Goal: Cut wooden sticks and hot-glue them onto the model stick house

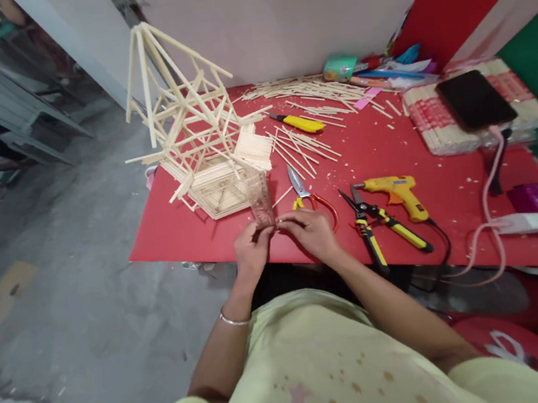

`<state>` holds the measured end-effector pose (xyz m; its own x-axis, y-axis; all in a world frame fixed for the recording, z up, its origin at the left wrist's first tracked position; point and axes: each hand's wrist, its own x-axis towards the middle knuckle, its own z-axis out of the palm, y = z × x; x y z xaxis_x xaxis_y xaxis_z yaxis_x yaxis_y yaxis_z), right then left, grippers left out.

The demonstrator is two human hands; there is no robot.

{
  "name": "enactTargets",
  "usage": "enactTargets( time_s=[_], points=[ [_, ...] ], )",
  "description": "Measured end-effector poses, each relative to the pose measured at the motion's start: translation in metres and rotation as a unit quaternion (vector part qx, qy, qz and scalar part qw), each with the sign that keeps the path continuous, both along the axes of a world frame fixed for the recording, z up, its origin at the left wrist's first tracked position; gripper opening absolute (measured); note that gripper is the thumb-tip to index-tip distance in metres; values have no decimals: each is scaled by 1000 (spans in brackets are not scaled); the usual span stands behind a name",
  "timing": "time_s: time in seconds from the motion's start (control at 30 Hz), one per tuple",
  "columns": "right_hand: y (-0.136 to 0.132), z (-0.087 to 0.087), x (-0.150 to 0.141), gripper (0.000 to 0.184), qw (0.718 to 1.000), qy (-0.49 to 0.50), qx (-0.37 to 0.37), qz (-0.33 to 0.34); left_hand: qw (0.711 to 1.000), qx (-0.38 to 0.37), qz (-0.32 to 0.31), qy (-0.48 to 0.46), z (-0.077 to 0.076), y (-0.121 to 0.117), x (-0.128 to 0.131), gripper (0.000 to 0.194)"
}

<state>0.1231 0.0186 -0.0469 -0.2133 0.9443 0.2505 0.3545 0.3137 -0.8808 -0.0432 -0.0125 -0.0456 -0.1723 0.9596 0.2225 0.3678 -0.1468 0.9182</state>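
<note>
A narrow, brownish flat panel, seemingly of sticks glued side by side, rises from the fingertips of my left hand, which pinches its lower end. Close beside that end, the fingers of my right hand are pinched together; what is between them is too small to tell. Just beyond my hands stands a tower-like frame of pale wooden sticks with a slatted base. Scissors with red and yellow handles lie right past my right hand, which partly covers them.
On the red table are a yellow glue gun, pliers, a yellow cutter knife and loose sticks. A phone with a pink cable rests on wrapped stick packs. A chair stands at left.
</note>
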Motion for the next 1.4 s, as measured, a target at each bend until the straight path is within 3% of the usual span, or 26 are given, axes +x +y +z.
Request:
enactTargets(
  time_s=[0.33,0.57,1.07,1.4],
  points=[
    [-2,-9,-3,21,999,5,37,-37,1000,11,-8,-4,-17,1,1,18],
    [-7,-3,-5,22,996,-19,81,-38,999,37,-7,-2,-12,1,1,18],
    [-7,-7,-3,23,988,-97,115,-26,998,48,16,46,-19,-4,0,11],
    [-6,-9,-2,20,986,-113,119,-24,998,49,-14,41,-23,0,-4,14]
  ],
)
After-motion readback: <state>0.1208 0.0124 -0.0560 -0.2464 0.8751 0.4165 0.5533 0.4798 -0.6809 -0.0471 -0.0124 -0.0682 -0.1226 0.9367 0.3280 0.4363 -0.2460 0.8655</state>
